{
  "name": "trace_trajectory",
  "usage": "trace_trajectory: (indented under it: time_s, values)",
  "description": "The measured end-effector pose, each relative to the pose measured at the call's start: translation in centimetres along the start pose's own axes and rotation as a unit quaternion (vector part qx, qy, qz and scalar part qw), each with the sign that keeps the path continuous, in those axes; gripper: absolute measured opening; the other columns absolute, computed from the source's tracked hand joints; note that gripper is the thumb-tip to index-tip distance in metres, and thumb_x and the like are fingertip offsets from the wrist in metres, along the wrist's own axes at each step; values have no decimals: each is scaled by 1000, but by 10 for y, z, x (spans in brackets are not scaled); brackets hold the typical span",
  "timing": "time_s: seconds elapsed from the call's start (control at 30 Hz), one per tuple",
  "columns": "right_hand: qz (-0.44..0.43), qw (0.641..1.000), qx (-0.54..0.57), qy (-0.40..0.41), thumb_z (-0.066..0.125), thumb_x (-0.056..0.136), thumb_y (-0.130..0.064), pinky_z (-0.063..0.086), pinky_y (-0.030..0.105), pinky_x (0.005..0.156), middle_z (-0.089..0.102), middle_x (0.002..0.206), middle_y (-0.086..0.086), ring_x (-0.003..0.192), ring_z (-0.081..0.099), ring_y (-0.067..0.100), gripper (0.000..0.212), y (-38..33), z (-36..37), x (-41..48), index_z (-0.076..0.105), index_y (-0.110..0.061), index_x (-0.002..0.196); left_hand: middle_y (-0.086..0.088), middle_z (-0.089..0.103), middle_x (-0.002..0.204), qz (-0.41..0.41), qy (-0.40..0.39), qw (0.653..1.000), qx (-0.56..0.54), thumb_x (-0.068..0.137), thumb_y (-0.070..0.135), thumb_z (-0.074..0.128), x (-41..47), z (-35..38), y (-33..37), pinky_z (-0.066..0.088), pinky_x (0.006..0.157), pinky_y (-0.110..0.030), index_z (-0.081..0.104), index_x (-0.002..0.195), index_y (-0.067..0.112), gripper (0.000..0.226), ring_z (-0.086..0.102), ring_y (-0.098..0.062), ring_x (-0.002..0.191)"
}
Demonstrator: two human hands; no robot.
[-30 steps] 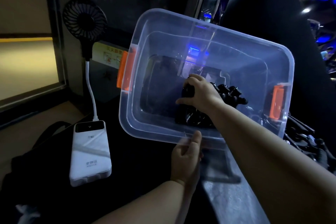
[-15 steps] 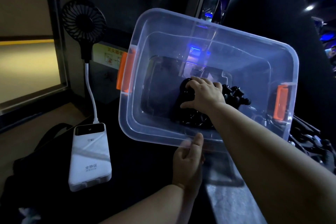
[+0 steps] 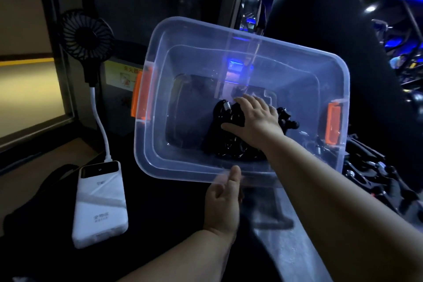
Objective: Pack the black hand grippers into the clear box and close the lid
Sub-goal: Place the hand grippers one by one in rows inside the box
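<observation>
The clear box (image 3: 251, 39) with orange latches (image 3: 140, 96) is tipped with its opening toward me. A pile of black hand grippers (image 3: 229, 144) lies on its bottom, toward the right. My right hand (image 3: 258, 119) reaches inside and rests flat on the pile with its fingers spread. At the near rim, my left hand (image 3: 223, 201) grips the box, with the thumb on the edge. No lid is on the box.
More black hand grippers (image 3: 375, 178) lie outside the box at the right. A white power bank (image 3: 99, 204) lies at the left, cabled to a small black fan (image 3: 85, 35). A dark chair back stands behind the box.
My right hand has gone from clutching a hand gripper to lying flat on the pile, and it has shifted slightly right. The pile has settled lower. My left hand still holds the rim.
</observation>
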State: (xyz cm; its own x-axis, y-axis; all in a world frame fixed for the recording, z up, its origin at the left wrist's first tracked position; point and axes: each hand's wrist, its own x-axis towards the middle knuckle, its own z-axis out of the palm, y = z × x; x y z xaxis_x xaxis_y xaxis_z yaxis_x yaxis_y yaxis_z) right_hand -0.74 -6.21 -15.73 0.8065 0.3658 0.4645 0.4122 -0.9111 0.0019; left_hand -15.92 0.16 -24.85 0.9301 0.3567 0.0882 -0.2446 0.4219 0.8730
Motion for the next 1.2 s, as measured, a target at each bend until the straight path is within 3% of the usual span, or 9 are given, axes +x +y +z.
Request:
trace_trajectory:
  time_s: [0.17,0.27,0.37,0.47,0.6,0.8,0.93,1.13,1.2]
  values:
    - [37,997,35,62,48,76,-75,26,44,109,48,138,-2,137,28,22,69,34,-9,-38,58,-27,125,6,62,55,8,9,999,31,91,37,47,0,2,-2,41,52,-10,63,69,6,42,48,2,50]
    - [33,984,57,164,45,79,-67,38,37,97,65,110,2,115,50,29,58,58,-11,-70,69,-20,101,0,74,73,20,-10,999,48,93,42,44,1,2,-5,43,57,-13,69,68,13,46,52,0,56]
    - [3,963,83,256,53,88,-47,37,30,88,66,91,5,94,55,28,39,76,-18,-103,69,-12,88,-6,74,77,22,-17,999,43,89,45,43,0,2,-6,42,59,-20,71,66,12,49,52,-5,59]
    - [-5,952,65,300,57,90,-35,37,29,87,64,92,7,92,54,27,28,84,-18,-133,67,-9,88,-8,74,79,22,-16,999,42,95,38,40,0,2,-7,40,60,-22,72,67,12,50,51,-7,59]
    - [41,940,58,334,60,86,-39,36,35,95,58,109,12,105,51,29,34,102,-3,-158,61,-9,102,-8,74,80,33,-14,998,53,96,38,38,0,3,-9,38,59,-22,71,73,3,53,49,-5,57]
    - [195,923,182,278,66,69,-67,34,35,105,51,124,11,120,43,24,82,119,-5,-171,52,-8,123,-8,74,79,33,-17,998,46,97,38,38,-1,3,-10,37,59,-25,72,62,15,54,48,-7,57]
    - [260,915,256,173,67,66,-68,36,35,105,45,129,1,121,43,19,85,131,0,-176,47,-17,131,-7,74,78,27,-20,999,42,91,45,40,-3,4,-9,38,60,-25,72,59,18,53,50,-10,60]
    - [267,887,353,131,28,77,-83,46,35,72,64,87,1,82,60,14,77,149,15,-169,62,-15,91,-7,74,80,26,-25,998,43,84,53,41,-2,4,-11,38,60,-25,72,60,20,51,50,-11,61]
    - [263,879,368,148,21,80,-83,48,43,75,65,84,7,81,60,22,87,150,12,-166,63,-8,88,-8,74,80,27,-25,999,40,84,53,41,-2,4,-11,38,60,-25,72,60,19,51,49,-11,60]
